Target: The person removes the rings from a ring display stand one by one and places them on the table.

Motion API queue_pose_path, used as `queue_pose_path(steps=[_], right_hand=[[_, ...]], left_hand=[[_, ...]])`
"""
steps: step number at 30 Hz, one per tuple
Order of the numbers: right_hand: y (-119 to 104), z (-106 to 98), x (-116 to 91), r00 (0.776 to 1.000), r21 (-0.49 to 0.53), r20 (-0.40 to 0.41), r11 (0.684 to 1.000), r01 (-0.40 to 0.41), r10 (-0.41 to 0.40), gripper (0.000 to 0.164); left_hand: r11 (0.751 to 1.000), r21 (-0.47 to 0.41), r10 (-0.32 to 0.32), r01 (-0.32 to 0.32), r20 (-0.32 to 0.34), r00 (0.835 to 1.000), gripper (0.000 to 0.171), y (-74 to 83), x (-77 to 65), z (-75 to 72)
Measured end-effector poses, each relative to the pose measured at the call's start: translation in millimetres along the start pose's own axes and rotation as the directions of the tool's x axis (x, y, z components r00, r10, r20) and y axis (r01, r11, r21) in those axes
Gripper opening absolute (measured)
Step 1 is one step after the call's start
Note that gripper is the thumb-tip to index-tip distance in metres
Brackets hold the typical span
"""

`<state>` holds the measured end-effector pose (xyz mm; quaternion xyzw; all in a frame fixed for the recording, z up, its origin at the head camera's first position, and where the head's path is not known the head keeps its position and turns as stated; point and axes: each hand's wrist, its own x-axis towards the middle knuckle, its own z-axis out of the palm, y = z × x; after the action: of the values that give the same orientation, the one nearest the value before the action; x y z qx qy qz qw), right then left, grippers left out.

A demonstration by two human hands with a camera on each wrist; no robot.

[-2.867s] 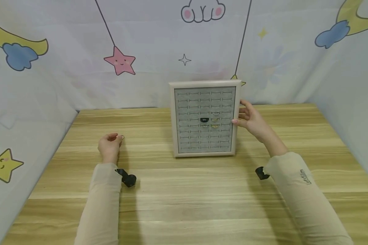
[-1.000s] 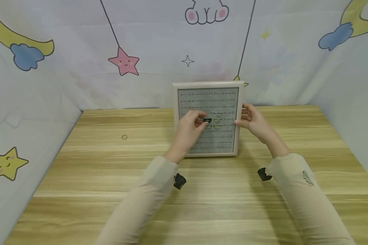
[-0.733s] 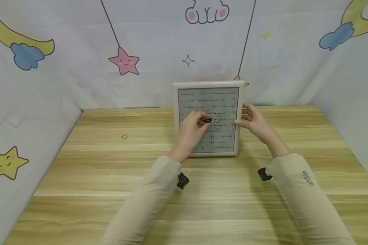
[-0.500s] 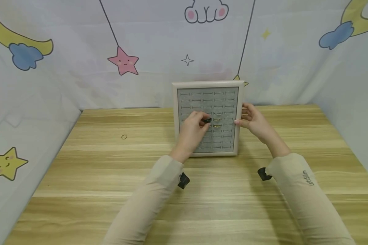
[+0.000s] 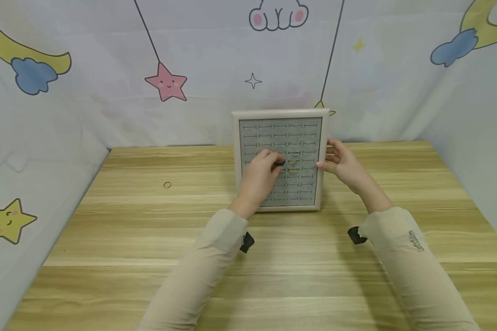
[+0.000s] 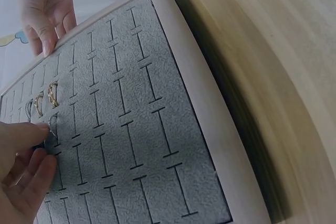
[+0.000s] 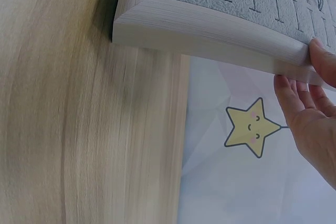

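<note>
The left hand (image 5: 257,179) pinches a black ring (image 5: 279,163) at the grey face of the board (image 5: 300,188). The right hand (image 5: 348,168) grips the board's edge nearest it, thumb in front. Gold rings (image 5: 293,170) sit between the hands; a loose ring (image 5: 167,187) lies on the tabletop (image 5: 107,239), left of both.

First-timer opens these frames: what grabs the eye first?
Probably the pale-framed ring board, propped up toward the back of the wooden table, with the left hand pinching a dark ring near its middle and the right hand gripping its right edge. Next, the lone thin ring lying at left, and the pink star on the backdrop above it.
</note>
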<state>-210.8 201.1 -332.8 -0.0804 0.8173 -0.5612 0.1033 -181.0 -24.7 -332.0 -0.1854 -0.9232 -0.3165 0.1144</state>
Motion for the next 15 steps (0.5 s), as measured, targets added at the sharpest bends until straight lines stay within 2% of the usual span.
queue_pose_path(steps=[4,11,15], right_hand=[[-1,0,0,1.000,-0.007,-0.002,1.000,0.002,-0.002,0.068],[-1,-1,-1,1.000,-0.010,-0.004,1.000,0.001,-0.001,0.067],[0,0,-1,1.000,-0.012,-0.003,1.000,0.002,-0.002,0.067]], left_hand=[[0.999,-0.033,0.000,-0.001,-0.018,1.000,0.018,-1.6,0.5,0.5],[0.989,-0.149,-0.004,-0.001,-0.034,0.999,0.018,-7.6,2.1,2.1],[0.987,-0.163,0.004,-0.011,-0.042,0.999,0.017,-10.6,3.0,1.7]])
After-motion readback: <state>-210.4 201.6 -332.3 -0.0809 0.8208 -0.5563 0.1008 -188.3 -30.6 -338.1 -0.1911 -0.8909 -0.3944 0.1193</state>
